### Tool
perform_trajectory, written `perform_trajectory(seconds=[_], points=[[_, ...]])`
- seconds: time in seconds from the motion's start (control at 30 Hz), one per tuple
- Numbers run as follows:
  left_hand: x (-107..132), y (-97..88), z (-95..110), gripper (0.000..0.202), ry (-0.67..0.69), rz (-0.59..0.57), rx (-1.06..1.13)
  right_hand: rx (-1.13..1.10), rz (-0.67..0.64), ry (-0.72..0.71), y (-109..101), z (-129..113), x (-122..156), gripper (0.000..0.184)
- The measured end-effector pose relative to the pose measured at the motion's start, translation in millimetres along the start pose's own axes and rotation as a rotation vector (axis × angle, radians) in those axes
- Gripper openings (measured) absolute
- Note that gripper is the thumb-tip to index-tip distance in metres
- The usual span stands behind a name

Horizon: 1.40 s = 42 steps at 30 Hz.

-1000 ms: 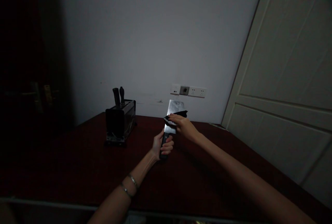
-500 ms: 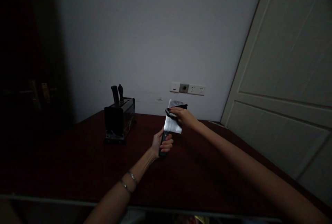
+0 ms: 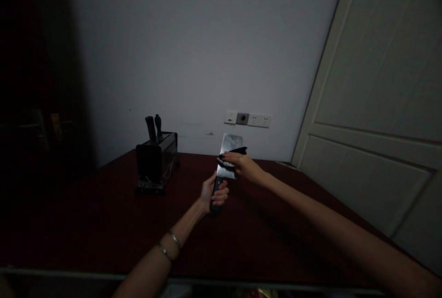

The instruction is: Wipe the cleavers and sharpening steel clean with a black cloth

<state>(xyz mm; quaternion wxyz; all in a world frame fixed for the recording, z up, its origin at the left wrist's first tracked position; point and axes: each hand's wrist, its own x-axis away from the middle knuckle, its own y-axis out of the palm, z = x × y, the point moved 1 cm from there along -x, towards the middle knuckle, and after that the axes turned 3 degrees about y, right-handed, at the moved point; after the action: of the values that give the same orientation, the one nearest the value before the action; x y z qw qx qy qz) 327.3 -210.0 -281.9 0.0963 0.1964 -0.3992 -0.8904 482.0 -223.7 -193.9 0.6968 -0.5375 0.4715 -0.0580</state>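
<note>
My left hand (image 3: pixel 214 193) is closed round the black handle of a cleaver (image 3: pixel 232 141), whose broad shiny blade points up and away from me. Against the flat of the blade, my right hand (image 3: pixel 243 165) presses a dark cloth (image 3: pixel 240 150) with a pale part showing under the fingers. The cloth lies across the middle and lower blade and hides that part. Both hands are above the dark red table (image 3: pixel 193 242).
A black knife block (image 3: pixel 157 160) with two dark-handled tools stands on the table to the left. Behind the table is a pale wall with a row of sockets (image 3: pixel 247 119). A panelled door (image 3: pixel 376 150) rises at the right.
My right hand and the cloth have slid down the blade toward the handle, uncovering more of its upper part. My left hand keeps its hold on the cleaver. The view has shifted slightly.
</note>
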Motion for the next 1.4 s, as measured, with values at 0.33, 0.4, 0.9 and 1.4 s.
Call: perform_trajectory(seconds=[0.33,0.4,0.9,1.4], points=[[-1.5,3.5,-3.2,0.049,-0.053,-0.008,-0.054,0.025,0.253,0.147,-7.2,17.0,-21.8,0.062],[-1.4,3.2,-1.5,0.048,-0.027,-0.004,-0.058,-0.011,0.191,0.07,7.6,1.0,-7.7,0.063],[-3.5,10.0,-7.9,0.05,-0.051,-0.016,-0.084,0.035,0.385,0.195,-9.8,22.6,-36.5,0.062],[-3.9,8.4,-6.2,0.051,-0.056,-0.031,-0.082,-0.016,0.325,0.167,-8.5,11.8,-24.2,0.053]])
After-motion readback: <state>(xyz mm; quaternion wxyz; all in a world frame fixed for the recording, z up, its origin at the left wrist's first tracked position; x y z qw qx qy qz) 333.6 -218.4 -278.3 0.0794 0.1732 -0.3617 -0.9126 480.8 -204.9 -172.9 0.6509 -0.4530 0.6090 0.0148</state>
